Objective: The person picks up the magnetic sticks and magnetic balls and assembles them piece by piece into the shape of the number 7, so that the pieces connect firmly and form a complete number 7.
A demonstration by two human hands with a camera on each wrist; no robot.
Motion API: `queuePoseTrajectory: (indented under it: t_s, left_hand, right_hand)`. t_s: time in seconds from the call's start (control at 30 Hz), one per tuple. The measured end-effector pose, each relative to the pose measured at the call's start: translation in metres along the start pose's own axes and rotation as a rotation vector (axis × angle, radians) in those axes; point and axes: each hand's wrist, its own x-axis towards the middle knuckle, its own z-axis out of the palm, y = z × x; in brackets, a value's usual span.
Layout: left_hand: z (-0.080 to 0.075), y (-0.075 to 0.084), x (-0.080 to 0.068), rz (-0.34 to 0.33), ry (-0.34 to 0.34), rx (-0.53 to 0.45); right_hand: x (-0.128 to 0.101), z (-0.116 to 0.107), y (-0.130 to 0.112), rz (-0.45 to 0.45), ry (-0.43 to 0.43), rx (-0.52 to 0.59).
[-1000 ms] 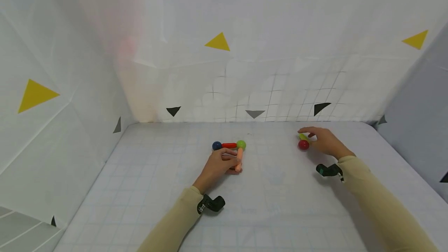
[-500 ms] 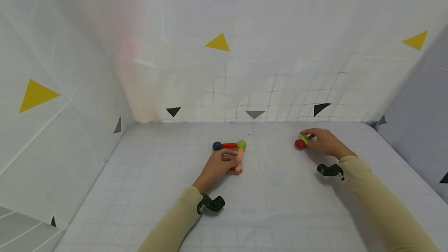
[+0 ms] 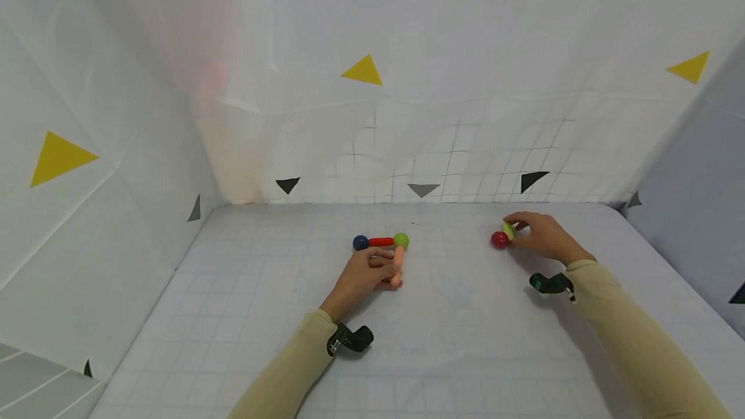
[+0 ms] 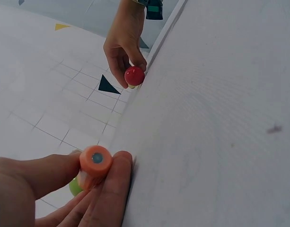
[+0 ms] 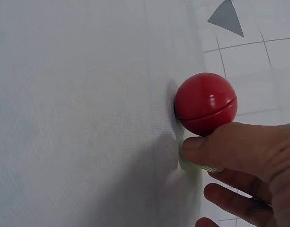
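My left hand (image 3: 359, 277) pinches an orange rod (image 3: 398, 264) between thumb and fingers; its near end, with a round metal-looking tip (image 4: 97, 158), faces the left wrist camera. The far end of that rod meets a lime-green ball (image 3: 401, 240). From this ball a red rod (image 3: 381, 242) runs left to a dark blue ball (image 3: 360, 242). Farther right, my right hand (image 3: 544, 238) pinches a yellow-green rod (image 3: 509, 231). A glossy red ball (image 5: 206, 104) sits at one end of it, right by the thumb tip, which partly hides the rod in the right wrist view.
Both hands work over a white, faintly gridded tabletop (image 3: 442, 315). Behind it rises a white sheet wall (image 3: 465, 83) with yellow, black and grey triangles; side walls stand left (image 3: 116, 225) and right (image 3: 692, 212). Each wrist carries a black camera mount (image 3: 355, 339).
My right fingers have closed on the yellow-green rod, which has turned along with the red ball, and the ball has shifted slightly left. My left hand and its linked pieces have stayed put.
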Motion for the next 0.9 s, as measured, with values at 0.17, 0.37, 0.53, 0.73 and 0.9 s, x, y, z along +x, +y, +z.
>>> queuePoseTrajectory:
  t_s: [0.17,0.37,0.53,0.73,0.9]
  left_hand:
    - [0.0,0.001,-0.001,0.006,-0.004,-0.008]
    - [0.0,0.001,-0.001,0.004,-0.003,-0.007]
    - [0.0,0.0,-0.001,0.004,-0.006,-0.028]
    - [0.0,0.001,-0.001,-0.001,-0.012,-0.047]
    - [0.0,0.001,-0.001,0.001,-0.019,-0.055]
  right_hand:
    - [-0.004,-0.004,-0.002,0.005,0.009,0.013]
    - [-0.009,-0.008,0.0,-0.005,0.012,0.016]
    - [-0.01,-0.009,0.001,-0.018,0.013,0.021]
    - [-0.012,-0.012,0.0,-0.019,0.018,0.015]
    - [-0.014,-0.014,-0.002,-0.023,0.026,0.019]
